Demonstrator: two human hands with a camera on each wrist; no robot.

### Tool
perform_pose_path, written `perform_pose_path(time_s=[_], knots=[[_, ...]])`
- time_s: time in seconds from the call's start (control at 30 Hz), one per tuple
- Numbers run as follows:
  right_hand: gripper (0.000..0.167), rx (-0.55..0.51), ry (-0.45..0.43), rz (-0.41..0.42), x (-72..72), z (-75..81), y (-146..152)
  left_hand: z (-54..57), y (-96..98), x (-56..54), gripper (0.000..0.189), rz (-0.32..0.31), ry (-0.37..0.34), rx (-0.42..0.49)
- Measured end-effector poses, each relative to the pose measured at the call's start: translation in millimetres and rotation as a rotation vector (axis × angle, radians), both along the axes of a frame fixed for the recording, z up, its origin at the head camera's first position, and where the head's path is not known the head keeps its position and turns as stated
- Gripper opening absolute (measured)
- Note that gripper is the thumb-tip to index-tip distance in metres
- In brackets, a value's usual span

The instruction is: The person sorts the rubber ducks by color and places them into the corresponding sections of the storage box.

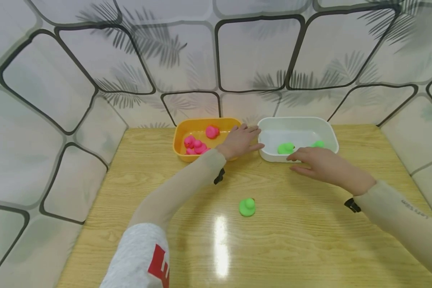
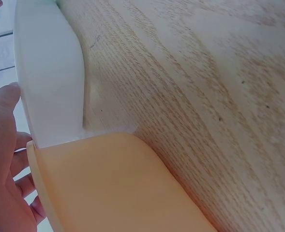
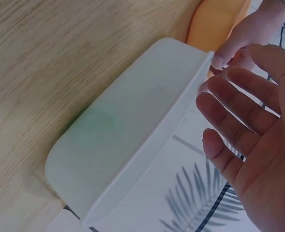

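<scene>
My left hand reaches over the right end of an orange bin, its fingers extended toward the left end of a white bin. In the left wrist view its thumb is at the white bin's rim; whether it touches is unclear. Above the white bin's front rim hovers my right hand, fingers loosely extended and holding nothing. Several pink rubber ducks lie in the orange bin. Two green rubber ducks show in the white one, the right one partly hidden by my right hand. Another green duck sits on the table.
Both bins stand side by side at the back of the wooden table, against a wall covering with black outlines and leaf prints. A similar covering rises at the left and right. Each wrist wears a dark strap.
</scene>
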State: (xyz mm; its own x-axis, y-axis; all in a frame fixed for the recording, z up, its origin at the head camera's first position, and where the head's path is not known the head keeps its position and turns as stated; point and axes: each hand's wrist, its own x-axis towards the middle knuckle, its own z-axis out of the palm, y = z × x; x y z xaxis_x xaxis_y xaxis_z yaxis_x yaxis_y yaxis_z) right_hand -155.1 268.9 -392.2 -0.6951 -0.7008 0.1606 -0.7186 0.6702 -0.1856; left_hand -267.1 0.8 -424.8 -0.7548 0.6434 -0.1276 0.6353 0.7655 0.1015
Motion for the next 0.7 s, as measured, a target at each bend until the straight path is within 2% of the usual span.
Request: perform_pose_path(time_s=[0.33,0.7], knots=[[0.024,-0.029,0.02,0.052,6.7,-1.3,-11,-0.1,0.0,0.9,0.074,-0.002,0.016,0.004],[0.025,-0.014,-0.011,0.046,11.9,-6.6,-20,-2.3,0.8,-0.4,0.074,0.003,0.029,-0.004]])
